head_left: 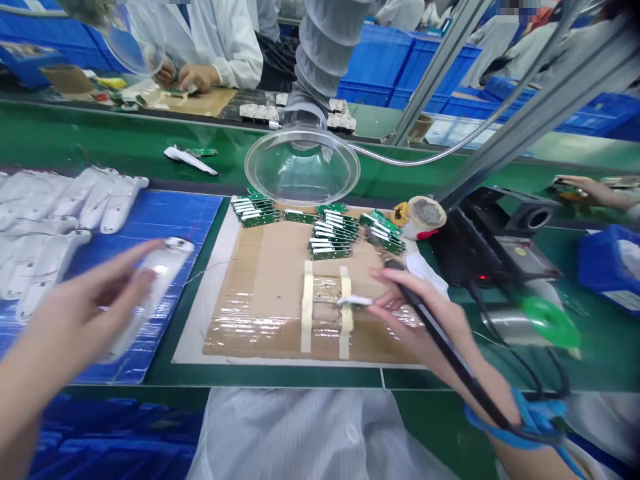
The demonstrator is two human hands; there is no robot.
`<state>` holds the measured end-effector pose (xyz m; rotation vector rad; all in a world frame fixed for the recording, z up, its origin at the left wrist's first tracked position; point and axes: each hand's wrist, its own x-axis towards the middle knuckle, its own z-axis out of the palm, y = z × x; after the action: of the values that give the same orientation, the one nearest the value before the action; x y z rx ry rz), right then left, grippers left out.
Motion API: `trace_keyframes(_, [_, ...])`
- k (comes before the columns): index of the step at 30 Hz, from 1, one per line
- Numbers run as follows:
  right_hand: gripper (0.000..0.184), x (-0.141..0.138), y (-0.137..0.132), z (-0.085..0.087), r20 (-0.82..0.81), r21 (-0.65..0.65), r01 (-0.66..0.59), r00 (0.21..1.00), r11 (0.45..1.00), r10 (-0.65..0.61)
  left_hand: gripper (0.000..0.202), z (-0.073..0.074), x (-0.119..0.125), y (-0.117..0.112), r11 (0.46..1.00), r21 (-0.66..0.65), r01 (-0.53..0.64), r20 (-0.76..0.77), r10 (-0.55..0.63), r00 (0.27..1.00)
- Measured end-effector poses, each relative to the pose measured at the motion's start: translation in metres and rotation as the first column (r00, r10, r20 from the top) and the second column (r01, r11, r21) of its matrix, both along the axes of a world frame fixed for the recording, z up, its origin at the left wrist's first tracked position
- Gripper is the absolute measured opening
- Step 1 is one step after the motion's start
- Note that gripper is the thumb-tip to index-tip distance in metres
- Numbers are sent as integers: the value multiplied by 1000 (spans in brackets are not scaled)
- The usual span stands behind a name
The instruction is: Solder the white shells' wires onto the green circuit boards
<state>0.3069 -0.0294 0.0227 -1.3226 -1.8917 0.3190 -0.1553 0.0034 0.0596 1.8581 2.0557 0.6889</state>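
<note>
My left hand [95, 300] is closed on a long white plastic housing [163, 267], gripped between thumb and fingers over the blue sheet [203, 213]. Thin wires trail from the housing toward the cardboard. My right hand [425, 313] holds a soldering iron [435, 323] with a black handle, its cord running back along the wrist. The fingertips of that hand also pinch a small whitish strip [356, 301], blurred, above a taped fixture [327, 293] on the cardboard mat [270, 287]. Rows of green circuit boards [334, 230] lie along the mat's far edge.
More white housings [45, 233] cover the blue sheet at left. A clear fume hood [303, 167] hangs over the mat's back. At right stand a black soldering station [480, 253], a sponge pot [425, 217] and a solder reel [545, 323]. Another person's hands [195, 77] work across the bench.
</note>
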Motion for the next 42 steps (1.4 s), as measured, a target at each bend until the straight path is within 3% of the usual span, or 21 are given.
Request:
trace_keyframes(2, [51, -13, -4, -6, 7, -121, -162, 986, 979, 164, 53, -12, 40, -13, 973, -115, 200, 183, -177, 967])
trace_keyframes(4, [50, -20, 1, -13, 19, -163, -240, 969, 957, 246, 58, -28, 81, -26, 928, -137, 346, 283, -298, 912])
trace_keyframes(6, [49, -22, 8, -18, 25, -148, -266, 962, 953, 272, 61, -42, 113, -36, 920, -98, 380, 296, -338, 893])
trace_keyframes(8, [48, -24, 14, -20, 21, -138, -279, 958, 950, 285, 59, -48, 129, -40, 924, -25, 382, 296, -358, 886])
trace_keyframes(11, [45, -27, 17, -20, 2, -153, -285, 957, 946, 289, 50, -46, 127, -32, 939, 49, 339, 294, -338, 894])
trace_keyframes(15, [48, -32, 13, -22, 16, -151, -292, 954, 944, 298, 44, -43, 117, 1, 934, 56, 353, 227, -356, 906])
trace_keyframes(21, [59, -38, 2, -27, -6, -124, -304, 952, 944, 306, 31, -49, 147, 48, 864, 35, 502, 360, -479, 800])
trace_keyframes(24, [57, -43, 1, -28, -24, -154, -282, 959, 947, 281, 26, -48, 158, 49, 842, 39, 539, 503, -482, 717])
trace_keyframes(27, [59, -46, 3, -31, -26, -104, -277, 961, 955, 276, 18, -47, 160, 42, 843, 30, 537, 645, -427, 634])
trace_keyframes(36, [63, -44, -8, -28, -83, 29, -179, 980, 983, 181, 15, -55, 157, 39, 868, -41, 494, 678, -339, 652])
trace_keyframes(39, [52, -40, -12, -27, -72, 13, -193, 978, 981, 194, 13, -50, 158, 38, 851, -27, 524, 679, -369, 634])
trace_keyframes(42, [41, -33, -12, -23, -132, 23, -82, 988, 996, 85, 17, -45, 160, 35, 793, -46, 607, 664, -430, 612])
